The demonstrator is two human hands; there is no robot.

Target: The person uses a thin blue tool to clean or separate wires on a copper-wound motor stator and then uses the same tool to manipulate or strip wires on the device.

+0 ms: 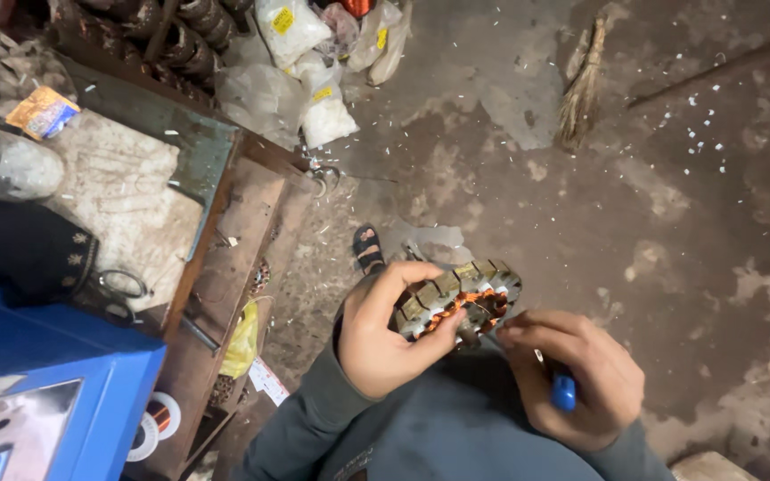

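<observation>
The floor (634, 205) is grey and dusty. Left of the stator (458, 298) stands a bench (225, 267). The left hand (383, 334) is closed round the stator, above the person's lap. The right hand (577, 379), just beside the stator, grips a blue tool (563, 392).

We see a stained grey concrete floor (634, 205) strewn with small white scraps, and on it a straw hand broom (581, 85) at the top, a heap of clear and white plastic bags (314, 62) beside the bench, and a black sandal (368, 249) near the middle. To our left stands a low worn wooden bench (225, 294) whose top carries a dirty pale cloth sheet (122, 200), a clear plastic bottle (2, 165) lying on its side, a pair of steel scissors (118, 289) and a small orange-and-blue packet (42, 111).
</observation>
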